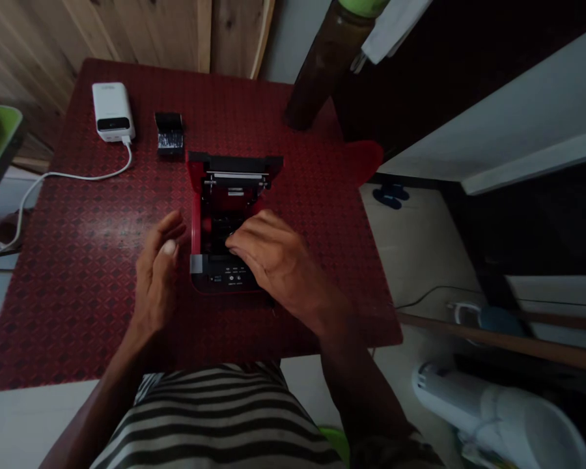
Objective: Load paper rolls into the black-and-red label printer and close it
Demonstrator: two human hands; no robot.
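Observation:
A red and black device (219, 273) stands on the patterned red table (102, 260) with its lid raised at the back. Small buttons and a grey square are on its front panel. My right hand (273, 254) reaches into the device's dark inside from the right, fingers closed together. What its fingertips hold, if anything, is too dark to make out. To the left of the device, my left hand (159, 270) hovers with its fingers apart and holds nothing.
A white power bank (112, 107) with a plugged-in white cable lies at the back left. Beside it is a small black item (169, 135). A tall dark bottle (322, 62) stands at the back right edge. A red stool (366, 161) is beyond the table.

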